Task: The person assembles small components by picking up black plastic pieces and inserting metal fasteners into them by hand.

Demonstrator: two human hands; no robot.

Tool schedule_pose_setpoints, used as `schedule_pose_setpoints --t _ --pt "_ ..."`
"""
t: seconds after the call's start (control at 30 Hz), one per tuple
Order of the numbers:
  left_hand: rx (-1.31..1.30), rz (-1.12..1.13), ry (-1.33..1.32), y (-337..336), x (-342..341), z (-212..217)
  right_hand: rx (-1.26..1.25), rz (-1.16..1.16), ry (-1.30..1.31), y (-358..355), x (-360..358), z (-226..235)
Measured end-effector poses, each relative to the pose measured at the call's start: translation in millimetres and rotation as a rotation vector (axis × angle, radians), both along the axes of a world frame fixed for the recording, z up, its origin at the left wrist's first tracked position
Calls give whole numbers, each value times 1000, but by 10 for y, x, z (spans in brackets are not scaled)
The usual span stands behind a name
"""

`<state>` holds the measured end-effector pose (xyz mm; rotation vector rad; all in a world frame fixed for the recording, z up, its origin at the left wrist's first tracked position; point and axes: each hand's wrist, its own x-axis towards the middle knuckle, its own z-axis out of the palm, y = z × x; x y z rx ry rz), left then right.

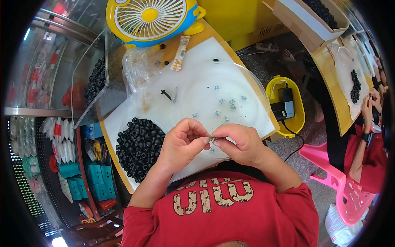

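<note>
My left hand (186, 143) and my right hand (238, 143) meet over the near part of a clear round tray (251, 82). Both are closed in a pinch on one small silvery piece (212, 139), mostly covered by the fingertips; its exact kind is too small to tell. Several small clear-and-silver pieces (232, 103) lie scattered on the tray just beyond my hands. By my left forearm, a heap of round black bead-like parts with holes (140, 144) fills another shallow dish. A small black tool (166, 94) lies on the white sheet farther off.
A yellow and blue fan (149, 16) stands at the table's far end, near a crumpled plastic bag (135, 68) and a slim wrapper (180, 53). A clear bin of black parts (95, 82) is at left. Rightward are a yellow bucket (302, 117), pink chair (329, 173) and another person (366, 160).
</note>
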<state>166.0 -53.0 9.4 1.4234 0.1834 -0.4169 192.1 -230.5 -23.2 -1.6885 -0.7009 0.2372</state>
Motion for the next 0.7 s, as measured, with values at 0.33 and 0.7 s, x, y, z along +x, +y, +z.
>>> schedule_pose_setpoints --t 0.33,0.7 --pt "-45 40 71 -14 -2 -6 -69 -35 -130 22 1 -59" --pt "170 62 -157 -62 -126 -66 250 161 912 8 -15 -68"
